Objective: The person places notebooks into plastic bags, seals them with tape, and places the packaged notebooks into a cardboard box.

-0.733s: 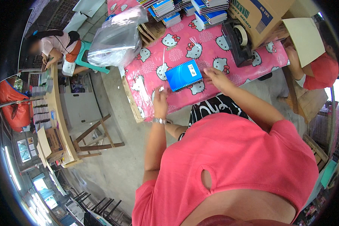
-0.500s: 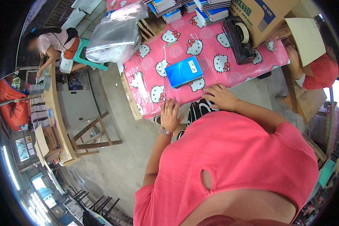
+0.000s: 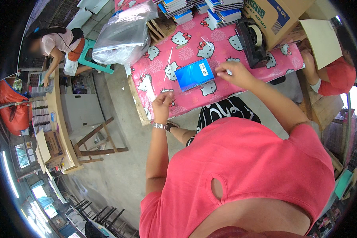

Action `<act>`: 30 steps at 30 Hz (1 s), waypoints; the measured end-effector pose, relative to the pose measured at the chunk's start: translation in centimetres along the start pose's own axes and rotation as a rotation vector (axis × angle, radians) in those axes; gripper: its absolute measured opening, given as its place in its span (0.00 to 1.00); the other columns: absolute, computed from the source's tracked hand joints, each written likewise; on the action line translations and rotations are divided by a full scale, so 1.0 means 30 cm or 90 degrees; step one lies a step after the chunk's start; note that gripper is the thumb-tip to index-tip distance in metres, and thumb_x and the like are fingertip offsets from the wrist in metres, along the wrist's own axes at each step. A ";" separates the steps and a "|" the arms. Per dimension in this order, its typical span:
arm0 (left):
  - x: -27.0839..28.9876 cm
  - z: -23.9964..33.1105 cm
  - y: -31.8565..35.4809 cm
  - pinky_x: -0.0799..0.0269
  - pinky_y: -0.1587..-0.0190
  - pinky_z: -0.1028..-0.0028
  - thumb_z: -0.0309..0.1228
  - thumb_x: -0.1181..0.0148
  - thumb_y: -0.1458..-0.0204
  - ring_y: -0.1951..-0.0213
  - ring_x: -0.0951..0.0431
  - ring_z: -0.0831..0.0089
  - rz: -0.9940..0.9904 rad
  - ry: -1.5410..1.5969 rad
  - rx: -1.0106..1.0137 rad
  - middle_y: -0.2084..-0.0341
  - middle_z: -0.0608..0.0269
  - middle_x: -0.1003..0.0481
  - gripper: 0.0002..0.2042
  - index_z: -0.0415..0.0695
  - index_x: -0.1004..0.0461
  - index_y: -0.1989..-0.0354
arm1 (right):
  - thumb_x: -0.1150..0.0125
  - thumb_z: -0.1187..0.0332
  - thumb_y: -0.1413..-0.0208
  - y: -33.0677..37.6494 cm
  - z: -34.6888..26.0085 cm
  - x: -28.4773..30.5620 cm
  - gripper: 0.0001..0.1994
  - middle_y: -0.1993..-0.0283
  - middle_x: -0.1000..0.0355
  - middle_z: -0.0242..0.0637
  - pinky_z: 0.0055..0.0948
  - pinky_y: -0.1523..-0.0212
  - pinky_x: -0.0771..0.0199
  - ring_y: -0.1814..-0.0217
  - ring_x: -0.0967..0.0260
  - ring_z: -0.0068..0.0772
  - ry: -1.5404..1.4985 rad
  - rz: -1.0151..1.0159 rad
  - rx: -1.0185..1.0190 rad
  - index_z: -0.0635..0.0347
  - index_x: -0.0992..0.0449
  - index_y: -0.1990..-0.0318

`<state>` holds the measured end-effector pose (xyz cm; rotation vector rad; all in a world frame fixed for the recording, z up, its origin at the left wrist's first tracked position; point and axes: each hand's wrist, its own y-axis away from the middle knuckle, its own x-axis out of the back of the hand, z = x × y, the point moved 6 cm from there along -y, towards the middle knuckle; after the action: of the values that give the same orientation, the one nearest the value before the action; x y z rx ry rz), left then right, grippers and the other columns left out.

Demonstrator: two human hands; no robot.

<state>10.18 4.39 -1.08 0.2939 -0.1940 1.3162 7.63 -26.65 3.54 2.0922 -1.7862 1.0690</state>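
A small stack of blue spiral notebooks [image 3: 194,75] with a white label lies on the pink cat-patterned table cover [image 3: 222,53]. My left hand [image 3: 162,106], with a metal watch at its wrist, is raised at the table's near edge, left of and nearer than the notebooks. Its fingers are drawn together. My right hand [image 3: 235,74] is just right of the notebooks, its thumb and fingers curled into a pinch. Whatever either hand holds is too small or too clear to make out. Shiny streaks, as of clear plastic, show near the notebooks.
Clear plastic bags [image 3: 125,35] lie at the table's far left. Notebook stacks [image 3: 226,12], a black tape dispenser [image 3: 252,43] and a cardboard box [image 3: 271,20] stand behind. One co-worker [image 3: 59,45] bends over a side table; another, in red [image 3: 337,77], is at right.
Both hands have come up from the table's near edge and their fingers have closed. My right hand has moved forward beside the notebooks; my left has moved a little forward and left.
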 end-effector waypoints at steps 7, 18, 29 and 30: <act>0.003 0.009 0.011 0.29 0.65 0.70 0.27 0.44 0.47 0.66 0.26 0.67 0.396 -0.153 -0.058 0.62 0.53 0.25 0.11 0.37 0.28 0.56 | 0.36 0.72 0.51 -0.072 0.177 -0.049 0.10 0.74 0.27 0.33 0.26 0.70 0.30 0.72 0.30 0.21 -0.163 0.003 -0.202 0.61 0.25 0.60; -0.425 0.114 0.092 0.60 0.35 0.46 0.45 0.44 0.48 0.32 0.50 0.58 0.008 -0.665 -0.372 0.36 0.54 0.44 0.32 0.41 0.41 0.38 | 0.38 0.74 0.51 -0.080 0.268 -0.120 0.13 0.68 0.26 0.36 0.28 0.65 0.29 0.65 0.27 0.27 -0.278 -0.084 -0.327 0.63 0.27 0.56; -0.432 0.131 0.085 0.61 0.34 0.45 0.44 0.45 0.49 0.34 0.48 0.57 0.011 -0.646 -0.351 0.37 0.55 0.42 0.32 0.39 0.41 0.38 | 0.52 0.56 0.43 -0.311 0.005 -0.279 0.19 0.56 0.26 0.49 0.47 0.54 0.29 0.53 0.28 0.50 0.205 -0.265 -0.046 0.60 0.27 0.51; -0.427 0.133 0.078 0.61 0.34 0.45 0.44 0.45 0.49 0.34 0.48 0.57 0.014 -0.646 -0.349 0.37 0.55 0.42 0.32 0.39 0.41 0.38 | 0.52 0.56 0.43 -0.317 -0.002 -0.273 0.19 0.56 0.26 0.49 0.47 0.54 0.29 0.53 0.28 0.50 0.205 -0.268 -0.043 0.60 0.27 0.51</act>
<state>4.90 -8.17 -0.98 0.4653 -1.3855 0.9807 16.24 -17.78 1.33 1.9919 -1.1531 1.1230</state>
